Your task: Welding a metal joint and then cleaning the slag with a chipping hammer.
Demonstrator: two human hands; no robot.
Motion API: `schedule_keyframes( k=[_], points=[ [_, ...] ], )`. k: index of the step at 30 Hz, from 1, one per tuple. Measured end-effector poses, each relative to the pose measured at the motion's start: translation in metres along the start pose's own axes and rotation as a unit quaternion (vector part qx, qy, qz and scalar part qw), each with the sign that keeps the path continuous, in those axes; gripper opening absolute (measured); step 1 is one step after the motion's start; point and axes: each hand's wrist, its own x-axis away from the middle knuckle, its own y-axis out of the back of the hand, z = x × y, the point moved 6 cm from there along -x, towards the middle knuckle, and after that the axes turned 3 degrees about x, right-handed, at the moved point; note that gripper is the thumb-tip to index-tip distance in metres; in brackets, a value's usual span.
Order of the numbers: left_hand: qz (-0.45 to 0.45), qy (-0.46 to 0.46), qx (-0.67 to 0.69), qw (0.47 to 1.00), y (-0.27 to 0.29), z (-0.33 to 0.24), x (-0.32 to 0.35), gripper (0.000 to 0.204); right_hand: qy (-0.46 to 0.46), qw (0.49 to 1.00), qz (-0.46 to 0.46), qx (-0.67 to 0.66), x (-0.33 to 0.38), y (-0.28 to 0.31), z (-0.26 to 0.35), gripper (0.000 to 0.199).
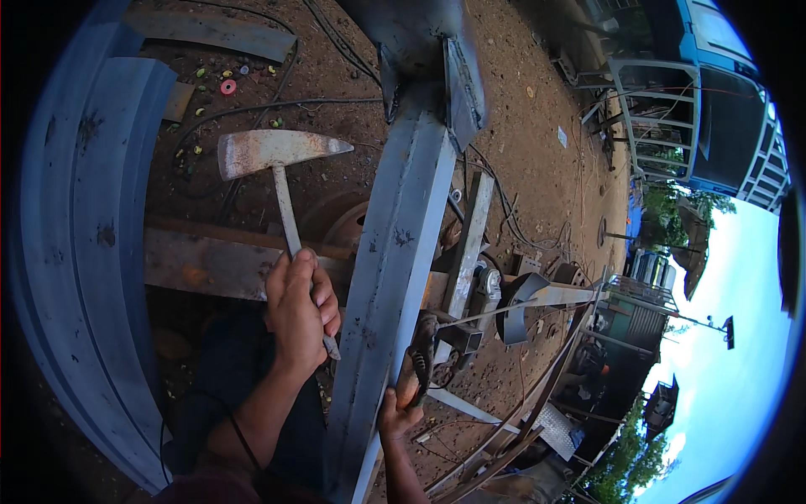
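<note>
My left hand [300, 311] is closed round the thin metal handle of a chipping hammer [281, 149]. The hammer's worn head has one broad flat end and one pointed end, and it is raised left of a grey steel beam [388, 244]. A seam runs along that beam, and a dark plate bracket [462, 92] is joined to its far end. Beyond the beam's right side, my right hand [399, 413] grips the brownish handle of a welding electrode holder [409, 380]. A thin rod extends rightward from the holder. The beam's edge partly hides this hand.
Long grey steel sections [80, 218] curve along the left. A rusty crossbar [210, 262] passes under the beam. Black cables [260, 107] lie on brown dirt, near a small red ring [227, 86]. Metal offcuts and a clamp [485, 290] are at right; a blue truck [730, 109] stands farther off.
</note>
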Motion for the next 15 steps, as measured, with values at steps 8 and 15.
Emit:
schedule_keyframes(
  k=[8,15],
  points=[
    [0.036,0.096,0.184,0.977,-0.062,-0.018,0.022,0.021,-0.234,0.955,0.174,-0.058,0.019,0.101,0.048,0.015],
    [-0.018,0.159,0.323,0.933,-0.101,-0.011,-0.015,0.042,-0.389,0.896,0.213,-0.013,0.025,0.208,0.074,0.009]
  ],
)
